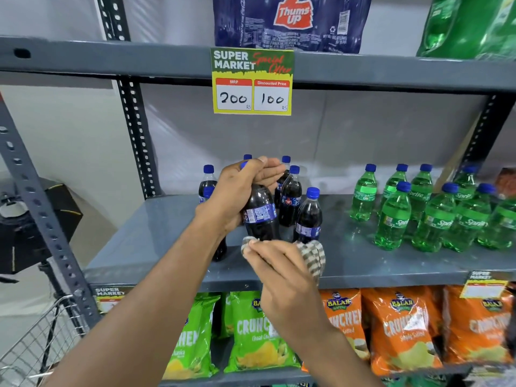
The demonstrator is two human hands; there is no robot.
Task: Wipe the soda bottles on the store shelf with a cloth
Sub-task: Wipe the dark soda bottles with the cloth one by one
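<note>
So I'm gripping the cola bottle (pixel 261 213) round its neck with my left hand (pixel 240 188), holding it tilted just above the shelf (pixel 139 247). My right hand (pixel 282 263), closed on the cloth (pixel 314 256), is sitting right under the bottle's base, so wiping means going upward. My fingers are hiding the cap.
</note>
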